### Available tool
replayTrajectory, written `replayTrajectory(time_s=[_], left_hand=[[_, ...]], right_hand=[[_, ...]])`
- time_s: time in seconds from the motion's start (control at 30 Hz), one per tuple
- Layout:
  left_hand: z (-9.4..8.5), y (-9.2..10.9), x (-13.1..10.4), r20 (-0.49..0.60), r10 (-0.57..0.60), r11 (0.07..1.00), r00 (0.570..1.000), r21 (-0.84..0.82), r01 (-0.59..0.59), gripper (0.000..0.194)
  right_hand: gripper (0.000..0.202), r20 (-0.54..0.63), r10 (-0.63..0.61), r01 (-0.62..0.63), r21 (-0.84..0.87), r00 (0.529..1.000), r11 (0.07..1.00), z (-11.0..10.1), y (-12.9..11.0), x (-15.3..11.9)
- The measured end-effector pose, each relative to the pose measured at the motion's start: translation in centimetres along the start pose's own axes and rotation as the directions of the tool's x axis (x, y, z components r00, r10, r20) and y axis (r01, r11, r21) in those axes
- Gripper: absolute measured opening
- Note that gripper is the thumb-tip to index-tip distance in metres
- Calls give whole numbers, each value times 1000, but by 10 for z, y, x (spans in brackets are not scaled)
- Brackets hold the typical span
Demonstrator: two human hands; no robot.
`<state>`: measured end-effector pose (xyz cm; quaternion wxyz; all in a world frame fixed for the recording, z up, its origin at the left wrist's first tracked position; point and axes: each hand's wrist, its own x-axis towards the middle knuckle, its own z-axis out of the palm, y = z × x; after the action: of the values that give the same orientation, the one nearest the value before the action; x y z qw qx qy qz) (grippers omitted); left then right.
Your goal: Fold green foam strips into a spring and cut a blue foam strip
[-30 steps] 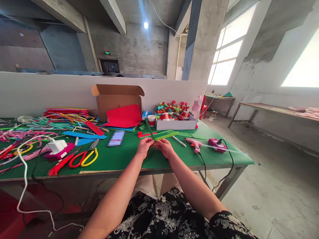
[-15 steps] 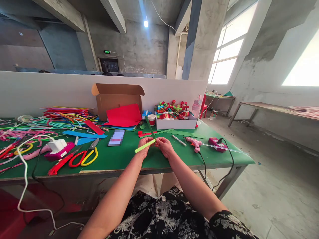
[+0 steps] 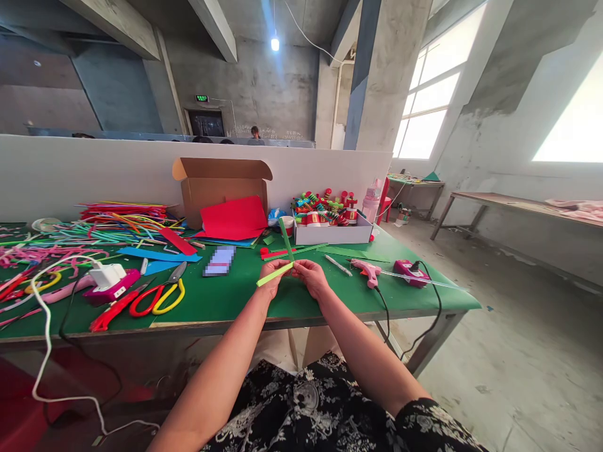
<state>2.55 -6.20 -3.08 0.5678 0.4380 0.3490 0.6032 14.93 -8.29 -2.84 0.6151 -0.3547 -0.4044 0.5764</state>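
Above the front of the green table, my left hand (image 3: 269,284) and my right hand (image 3: 311,277) meet, both pinched closed on green paper strips. A light green strip (image 3: 275,274) slants down to the left across my left fingers. From the same meeting point a second green strip (image 3: 286,233) stands up and away from me. Whether the two are joined or one folded piece, I cannot tell, as fingertips cover the crossing. Flat on the table behind lie a red paper strip (image 3: 281,254) and more green strips (image 3: 365,255).
On the right sit a white pen (image 3: 338,265), a pink glue gun (image 3: 367,271) and a power socket (image 3: 411,274). A box of small crafts (image 3: 333,235) stands behind. Leftward are scissors (image 3: 164,297), pliers (image 3: 117,309), a phone (image 3: 219,261) and pipe cleaners (image 3: 123,232).
The upright green strip has turned slightly and looks lighter. Both hands keep nearly the same place and hold. A person has come into sight beyond the white partition.
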Motion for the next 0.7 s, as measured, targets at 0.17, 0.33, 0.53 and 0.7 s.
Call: replayTrajectory(time_s=[0.17,0.33,0.53,0.7], left_hand=[[0,0,-1,32,-21,1000,999,18,20,39],[4,3,-6,120,-50,997,992,-54,57,45],[-1,-1,-1,60,-79,996,995,-28,81,43],[-5,-5,3,33,-61,998,998,0,61,37]], right_hand=[[32,-5,0,0,-3,1000,1000,0,-1,0],[30,-42,-32,32,-1,999,999,1,-1,1],[30,-30,-31,30,-24,999,999,2,0,0],[32,-4,-18,18,-25,1000,1000,3,-1,-1]])
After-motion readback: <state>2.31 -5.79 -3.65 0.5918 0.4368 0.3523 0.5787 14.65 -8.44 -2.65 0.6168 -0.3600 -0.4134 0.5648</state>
